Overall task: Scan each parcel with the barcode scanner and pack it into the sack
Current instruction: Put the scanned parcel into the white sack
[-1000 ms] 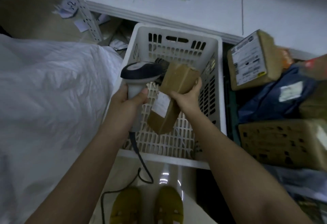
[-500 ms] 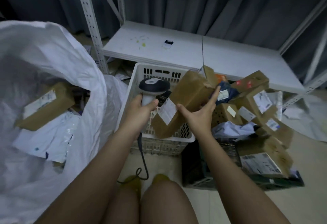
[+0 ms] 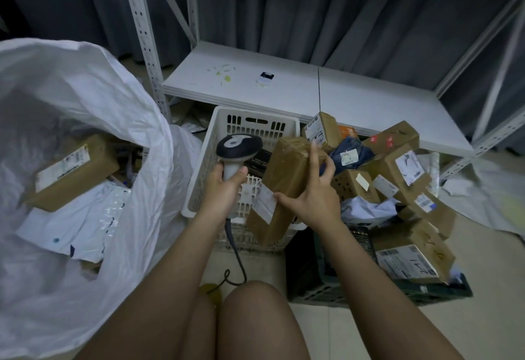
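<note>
Gripping the barcode scanner by its handle, the left hand aims it beside a brown parcel, which the right hand holds over the white basket; the open sack lies left, more parcels right.

Your brown taped parcel tilted, white label facing the grey-headed barcode scanner at its nine o'clock, open white sack farther toward nine, already holding parcels.
</note>
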Demonstrator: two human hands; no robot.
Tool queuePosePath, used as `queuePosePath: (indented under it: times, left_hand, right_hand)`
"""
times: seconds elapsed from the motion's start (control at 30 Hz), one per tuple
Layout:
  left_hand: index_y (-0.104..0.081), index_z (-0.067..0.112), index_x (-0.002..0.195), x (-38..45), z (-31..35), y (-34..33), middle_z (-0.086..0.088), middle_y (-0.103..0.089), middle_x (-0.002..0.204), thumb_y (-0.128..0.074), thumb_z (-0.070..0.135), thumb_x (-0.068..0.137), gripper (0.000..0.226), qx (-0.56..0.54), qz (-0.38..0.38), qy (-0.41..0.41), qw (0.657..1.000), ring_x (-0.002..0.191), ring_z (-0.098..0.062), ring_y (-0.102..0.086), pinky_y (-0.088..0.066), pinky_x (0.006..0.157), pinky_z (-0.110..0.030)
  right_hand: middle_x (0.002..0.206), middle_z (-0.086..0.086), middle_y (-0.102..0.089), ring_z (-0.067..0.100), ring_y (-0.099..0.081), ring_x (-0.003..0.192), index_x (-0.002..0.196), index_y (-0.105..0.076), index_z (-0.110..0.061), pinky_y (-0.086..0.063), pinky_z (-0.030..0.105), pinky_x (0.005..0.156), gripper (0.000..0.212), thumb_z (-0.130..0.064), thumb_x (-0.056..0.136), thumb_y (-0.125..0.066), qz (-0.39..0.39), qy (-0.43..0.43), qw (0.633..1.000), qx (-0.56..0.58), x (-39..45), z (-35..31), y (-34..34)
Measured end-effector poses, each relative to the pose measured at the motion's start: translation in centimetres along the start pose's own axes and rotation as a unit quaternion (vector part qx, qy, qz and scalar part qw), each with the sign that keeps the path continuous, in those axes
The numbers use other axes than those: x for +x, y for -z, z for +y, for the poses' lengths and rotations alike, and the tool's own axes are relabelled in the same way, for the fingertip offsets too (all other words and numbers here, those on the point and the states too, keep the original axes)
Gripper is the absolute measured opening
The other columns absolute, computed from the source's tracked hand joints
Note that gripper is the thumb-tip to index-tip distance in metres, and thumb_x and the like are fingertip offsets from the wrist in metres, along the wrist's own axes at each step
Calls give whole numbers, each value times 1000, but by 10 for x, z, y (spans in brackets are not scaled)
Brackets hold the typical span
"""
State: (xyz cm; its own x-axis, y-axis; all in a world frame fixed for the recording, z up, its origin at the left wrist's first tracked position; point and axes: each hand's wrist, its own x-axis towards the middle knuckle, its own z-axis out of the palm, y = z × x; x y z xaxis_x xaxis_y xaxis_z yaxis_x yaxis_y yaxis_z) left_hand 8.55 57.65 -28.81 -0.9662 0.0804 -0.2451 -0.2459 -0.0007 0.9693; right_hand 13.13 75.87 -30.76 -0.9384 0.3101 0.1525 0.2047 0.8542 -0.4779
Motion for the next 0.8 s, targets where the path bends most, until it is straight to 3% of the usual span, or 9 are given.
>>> queuePosePath:
  times: [0.1,0.2,0.3,0.33,0.4,0.6,0.7,0.8]
  left_hand:
    - [-61,21,105,3,-4,1,-5,-69,100,-62,23,92,14,-6,5,3,1000,97,-24,-65,-49,95,-50]
    - [-60,21,107,3,-4,2,-6,-68,103,-62,22,92,15,-11,2,-2,1000,97,-22,-65,-49,96,-47]
    - [-60,16,110,-1,-5,3,-7,-68,103,-61,21,93,18,-10,1,-7,1000,98,-23,-64,-50,94,-44]
    - [-60,14,111,-3,-6,3,-7,-67,103,-61,21,93,19,-7,2,-7,1000,99,-25,-64,-50,94,-44]
    - [-60,13,114,-6,-7,4,-8,-68,104,-62,22,92,23,-4,0,-7,1000,99,-26,-64,-50,94,-47]
    - [-58,12,119,-15,-6,7,-11,-67,109,-62,21,92,29,-11,-2,-10,1000,101,-28,-64,-49,95,-53]
    - [-59,14,121,-20,-4,11,-9,-67,110,-63,22,92,30,-6,-3,-20,1000,103,-28,-64,-49,97,-52]
    - [-60,16,118,-22,-2,18,-7,-68,111,-63,21,91,28,-9,2,-39,999,105,-26,-63,-47,99,-51]
  right_hand:
    - [156,4,2,41,-62,100,143,-5,-47,-54,42,76,100,-61,72,-74,5,-14,1000,27,1,4,1]
    - [157,1,2,39,-46,127,137,-23,-38,-51,49,93,78,-67,77,-65,32,-28,997,70,4,-2,6]
    - [147,11,-30,37,-46,125,122,-39,-22,-50,49,90,58,-62,85,-58,64,-23,995,72,13,-9,17]
    - [134,11,-44,35,-51,116,115,-40,-20,-52,47,85,53,-60,85,-58,63,-16,996,56,17,-11,21]
    - [115,7,-53,32,-55,103,108,-39,-20,-52,45,79,52,-59,82,-61,38,-28,999,27,23,-14,29]
    - [146,10,-37,38,-40,130,146,-26,-36,-42,46,100,82,-59,78,-64,-101,-53,992,-52,25,-23,63]
    - [140,10,-41,34,-48,122,144,-30,-41,-47,41,92,73,-62,81,-61,-57,-39,996,-51,13,-23,74]
    - [126,5,-37,27,-52,106,142,-29,-48,-50,38,86,70,-60,82,-63,3,-54,997,58,-7,-13,74]
